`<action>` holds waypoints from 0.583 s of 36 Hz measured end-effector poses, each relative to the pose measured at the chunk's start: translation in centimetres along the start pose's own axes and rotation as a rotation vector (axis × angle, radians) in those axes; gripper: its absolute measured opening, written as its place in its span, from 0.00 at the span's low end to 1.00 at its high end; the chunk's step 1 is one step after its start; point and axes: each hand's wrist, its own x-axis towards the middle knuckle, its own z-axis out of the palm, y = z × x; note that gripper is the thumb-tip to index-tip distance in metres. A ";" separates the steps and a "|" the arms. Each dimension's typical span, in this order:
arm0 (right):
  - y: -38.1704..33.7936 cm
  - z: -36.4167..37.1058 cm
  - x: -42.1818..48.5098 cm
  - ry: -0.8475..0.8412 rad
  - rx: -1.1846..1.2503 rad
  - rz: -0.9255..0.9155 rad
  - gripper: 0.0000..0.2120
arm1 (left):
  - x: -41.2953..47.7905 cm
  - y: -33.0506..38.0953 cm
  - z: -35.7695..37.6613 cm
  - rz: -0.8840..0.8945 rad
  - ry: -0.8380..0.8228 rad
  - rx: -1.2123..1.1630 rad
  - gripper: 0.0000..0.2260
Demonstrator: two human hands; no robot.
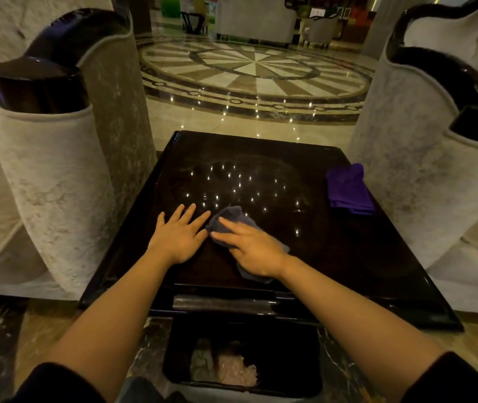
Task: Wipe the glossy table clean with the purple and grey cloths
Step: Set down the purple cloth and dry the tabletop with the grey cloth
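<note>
Your right hand (256, 251) presses the grey cloth (229, 218) flat, fingers slightly spread, to wipe the glossy table (348, 257); your left hand (178, 235) braces beside it, fingers splayed. Purple cloth (348, 190) waits aside.

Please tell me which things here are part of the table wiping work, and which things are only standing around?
Part of the job:
glossy table
grey cloth, pressed flat under the right hand
purple cloth, lying unused at the table's right edge
left hand, flat on the table

Only around:
two armchairs
bin below the table
</note>
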 end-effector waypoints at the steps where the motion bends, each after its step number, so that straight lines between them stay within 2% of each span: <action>1: -0.3 0.2 -0.4 0.004 0.000 -0.010 0.21 | -0.1 0.0 0.0 0.001 -0.007 0.000 0.24; 10: -2.0 1.2 -3.2 0.077 0.011 -0.039 0.22 | -0.4 0.0 -0.4 0.029 -0.049 0.013 0.24; 21: -4.0 1.6 -7.8 0.011 0.010 -0.232 0.22 | -0.1 -0.2 -0.3 0.025 -0.031 -0.026 0.23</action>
